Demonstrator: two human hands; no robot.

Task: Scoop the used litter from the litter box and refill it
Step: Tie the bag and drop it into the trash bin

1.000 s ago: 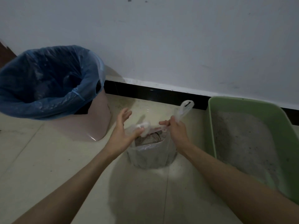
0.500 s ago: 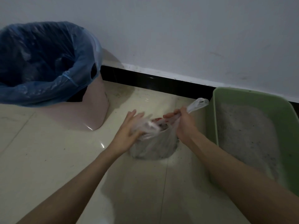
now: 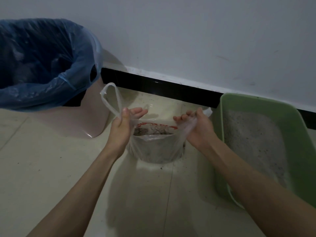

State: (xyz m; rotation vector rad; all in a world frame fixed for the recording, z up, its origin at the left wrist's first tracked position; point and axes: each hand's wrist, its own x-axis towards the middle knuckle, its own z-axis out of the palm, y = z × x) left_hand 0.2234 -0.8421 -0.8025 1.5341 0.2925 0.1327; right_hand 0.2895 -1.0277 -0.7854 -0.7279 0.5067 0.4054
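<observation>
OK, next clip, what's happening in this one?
A person crouches over a clear plastic bag of used litter standing on the floor. The left hand pinches one handle loop and the right hand grips the other, pulling the mouth apart. A green litter box with grey litter sits to the right, and a pink bin lined with a blue bag stands to the left. The bag is not yet tied.

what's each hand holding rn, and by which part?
Both hold the clear plastic bag by its handles: left hand pinches the left handle loop, right hand grips the right handle. The bag's base rests on the floor.
</observation>
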